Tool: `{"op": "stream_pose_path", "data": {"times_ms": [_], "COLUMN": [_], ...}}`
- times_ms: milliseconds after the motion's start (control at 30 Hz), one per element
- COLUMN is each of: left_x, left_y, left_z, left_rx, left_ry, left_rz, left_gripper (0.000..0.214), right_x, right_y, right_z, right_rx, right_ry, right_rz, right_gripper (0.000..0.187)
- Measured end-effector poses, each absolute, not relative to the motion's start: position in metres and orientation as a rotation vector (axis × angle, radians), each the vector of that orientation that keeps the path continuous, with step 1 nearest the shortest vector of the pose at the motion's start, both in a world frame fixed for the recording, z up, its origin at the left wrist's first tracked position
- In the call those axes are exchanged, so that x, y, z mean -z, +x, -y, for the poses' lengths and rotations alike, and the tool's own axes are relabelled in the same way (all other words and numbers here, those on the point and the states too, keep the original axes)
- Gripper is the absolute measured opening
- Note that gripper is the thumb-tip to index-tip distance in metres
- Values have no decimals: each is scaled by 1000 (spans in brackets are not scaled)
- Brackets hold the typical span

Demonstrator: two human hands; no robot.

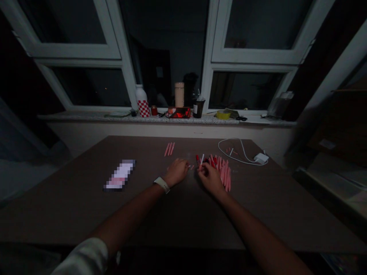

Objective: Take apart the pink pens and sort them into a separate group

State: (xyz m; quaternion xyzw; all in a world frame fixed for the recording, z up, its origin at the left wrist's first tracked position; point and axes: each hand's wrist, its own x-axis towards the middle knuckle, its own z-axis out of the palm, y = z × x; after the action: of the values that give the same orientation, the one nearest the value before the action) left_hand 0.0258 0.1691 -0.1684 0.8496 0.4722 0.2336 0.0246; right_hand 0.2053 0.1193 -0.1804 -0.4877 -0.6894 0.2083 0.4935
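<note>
Between the fingertips of my right hand [210, 177] stands a thin white stick [202, 158], tilted slightly, with a pinkish lower end. My left hand [176, 172], wearing a pale wristwatch [162, 184], is low over the table with its fingers drawn together. At its fingertips are small pale and pink bits [191, 167], too small to name. Just right of my right hand lies a pile of pink pens [225, 175], partly covered by that hand, with some red pieces [212, 162] among them. Three pink pens [169, 149] lie side by side beyond my left hand.
On the brown table [137, 221], a phone with a blurred screen [119, 175] lies left. A white charger [261, 158] with a looped cable is at the back right, small pink and white pieces [231, 151] inside the loop. Bottles, a cup and tape line the windowsill [114, 119].
</note>
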Motion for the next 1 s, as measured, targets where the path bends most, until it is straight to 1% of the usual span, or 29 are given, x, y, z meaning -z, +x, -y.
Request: {"op": "stream_pose_path", "data": {"times_ms": [100, 267, 400, 600, 833, 1000], "left_x": [170, 173, 171, 170, 176, 174], "left_y": [38, 46, 42, 23, -8, -18], "left_z": [-175, -180, -177, -163, -141, -135], "left_rx": [-754, -602, -571, -578, -735, -823], "left_ry": [2547, 2466, 2484, 2569, 2529, 2548], "left_rz": [-1519, -1622, -1634, -1466, -1238, -1148], "left_gripper": [17, 17, 14, 12, 13, 10], "right_x": [182, 185, 187, 182, 179, 182], "right_y": [206, 208, 208, 206, 197, 187], "right_z": [-120, -123, -124, -118, -109, -104], "right_rx": [-500, -478, -481, -492, -635, -700], "right_ry": [-1167, -1188, -1201, -1218, -1143, -1132], "right_rz": [1665, 1652, 1655, 1689, 1779, 1862], "right_gripper": [12, 16, 17, 14, 9, 10]}}
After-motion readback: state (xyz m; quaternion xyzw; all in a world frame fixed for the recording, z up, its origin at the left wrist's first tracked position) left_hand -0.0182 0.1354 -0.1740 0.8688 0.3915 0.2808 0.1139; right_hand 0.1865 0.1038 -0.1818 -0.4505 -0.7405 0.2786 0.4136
